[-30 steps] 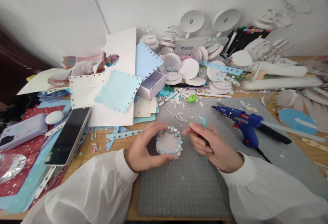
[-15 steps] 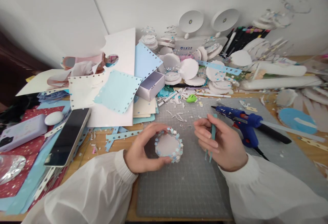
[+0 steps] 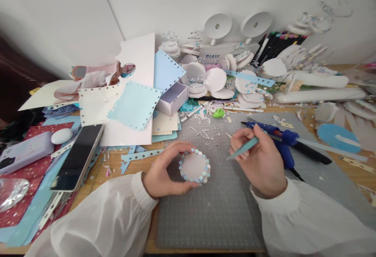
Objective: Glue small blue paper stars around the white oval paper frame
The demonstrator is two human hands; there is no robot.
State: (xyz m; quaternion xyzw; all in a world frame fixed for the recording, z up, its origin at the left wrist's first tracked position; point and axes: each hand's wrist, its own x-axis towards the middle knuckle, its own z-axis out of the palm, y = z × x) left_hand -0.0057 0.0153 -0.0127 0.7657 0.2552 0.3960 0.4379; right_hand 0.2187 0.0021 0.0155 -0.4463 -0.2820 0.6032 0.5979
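My left hand (image 3: 169, 171) curls around a white disc (image 3: 194, 167) whose rim is ringed with small pale blue and white stars. Thumb and fingers grip it from the left, above the grey cutting mat (image 3: 210, 218). In my right hand (image 3: 260, 163) are teal tweezers (image 3: 245, 148), pinched between thumb and fingers with the tips pointing left toward the disc, apart from it. Whether anything sits in the tips is too small to tell. Just behind the right hand lies a blue hot glue gun (image 3: 286, 136), partly covered by the fingers.
White paper scraps (image 3: 204, 133) and a green clip-like item (image 3: 219, 113) lie at the mat's far side. Behind stand several white discs (image 3: 216, 78) and an open lilac box (image 3: 173, 102). At left are a phone (image 3: 78, 157), punched blue paper (image 3: 135, 104) and a white sheet (image 3: 138, 59).
My right hand has turned the tweezers from nearly upright to slanting left, and raised them slightly. My left hand and the disc have barely shifted.
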